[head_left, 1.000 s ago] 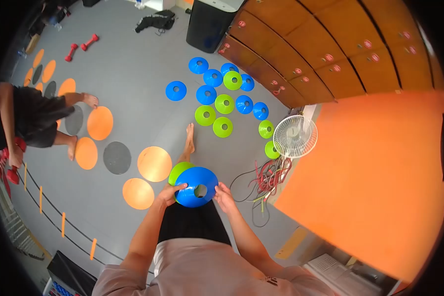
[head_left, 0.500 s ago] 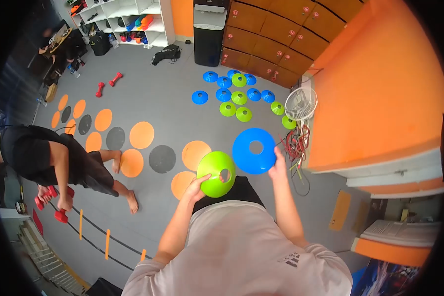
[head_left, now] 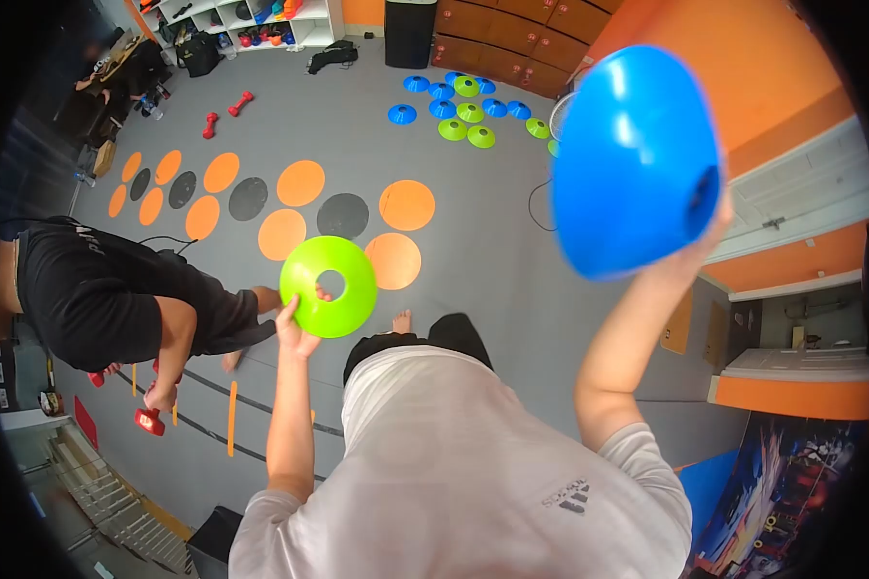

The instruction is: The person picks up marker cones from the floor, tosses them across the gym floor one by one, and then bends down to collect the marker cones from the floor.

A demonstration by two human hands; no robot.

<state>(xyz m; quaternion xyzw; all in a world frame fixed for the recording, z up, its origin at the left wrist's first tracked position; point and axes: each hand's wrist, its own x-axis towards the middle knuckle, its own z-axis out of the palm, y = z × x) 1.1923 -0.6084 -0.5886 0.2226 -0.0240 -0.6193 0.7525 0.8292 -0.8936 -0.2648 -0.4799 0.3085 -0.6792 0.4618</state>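
From my remote post I found both hands occupied and well apart. The left hand (head_left: 299, 326) had its fingers clamped on the rim of the green cone (head_left: 357, 301), its round face turned towards the camera. The right hand (head_left: 716, 232) held the blue cone (head_left: 623, 159) high and tilted, close to the lens; its fingers were mostly hidden, their exact placing unreadable. I judged the governing relation to be the gap between the rims: blue lay to the right of green, nearer the camera. Grey floor (head_left: 497, 232) spread beneath that gap, with scattered cones (head_left: 442, 109) farther ahead. Another person (head_left: 106, 309) stood close beyond the left hand
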